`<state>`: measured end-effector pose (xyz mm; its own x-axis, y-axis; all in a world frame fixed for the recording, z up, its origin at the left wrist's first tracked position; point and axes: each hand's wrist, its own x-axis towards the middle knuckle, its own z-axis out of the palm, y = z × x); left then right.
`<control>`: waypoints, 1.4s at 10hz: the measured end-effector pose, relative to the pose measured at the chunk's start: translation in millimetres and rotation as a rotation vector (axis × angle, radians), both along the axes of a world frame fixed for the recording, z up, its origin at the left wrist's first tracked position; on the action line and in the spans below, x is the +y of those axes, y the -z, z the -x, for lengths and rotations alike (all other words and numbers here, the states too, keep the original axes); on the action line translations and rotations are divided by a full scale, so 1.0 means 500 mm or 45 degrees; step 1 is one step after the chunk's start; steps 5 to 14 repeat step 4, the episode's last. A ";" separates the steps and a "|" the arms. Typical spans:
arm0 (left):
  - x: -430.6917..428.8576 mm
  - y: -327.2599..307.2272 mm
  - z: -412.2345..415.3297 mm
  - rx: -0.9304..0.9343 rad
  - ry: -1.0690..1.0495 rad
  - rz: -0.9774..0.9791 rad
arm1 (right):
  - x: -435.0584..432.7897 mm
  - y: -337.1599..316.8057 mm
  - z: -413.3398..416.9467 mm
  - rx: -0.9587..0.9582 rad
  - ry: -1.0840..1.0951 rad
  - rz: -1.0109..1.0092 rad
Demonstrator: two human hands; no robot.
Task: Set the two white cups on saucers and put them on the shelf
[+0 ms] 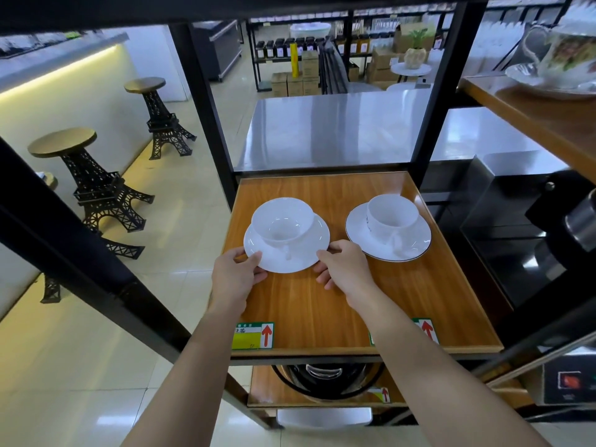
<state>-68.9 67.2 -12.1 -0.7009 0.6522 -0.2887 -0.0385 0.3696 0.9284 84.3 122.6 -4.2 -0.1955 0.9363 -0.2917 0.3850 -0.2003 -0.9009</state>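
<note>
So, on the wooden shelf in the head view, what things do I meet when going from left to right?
Left hand → plain white saucer with its cup → right hand → dark-rimmed saucer with its cup.

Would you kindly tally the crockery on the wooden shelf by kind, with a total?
Cups: 2, left cup and right cup
Saucers: 2, plain saucer held by the left hand and right hand, dark-rimmed saucer
Total: 4, all on the shelf

Plain white cup (282, 225) on plain white saucer (298, 256); right saucer (416, 245) white, dark rim; shelf (309, 304) orange-brown woodgrain; labels (253, 336) green-yellow, red arrows
</note>
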 end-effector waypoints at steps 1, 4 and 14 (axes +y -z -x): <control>0.001 -0.009 0.005 -0.052 0.020 0.040 | -0.029 -0.008 -0.020 -0.005 -0.010 -0.022; -0.041 -0.066 -0.014 0.405 0.171 0.181 | -0.116 -0.053 -0.155 -0.032 -0.171 -0.044; -0.041 -0.066 -0.014 0.405 0.171 0.181 | -0.116 -0.053 -0.155 -0.032 -0.171 -0.044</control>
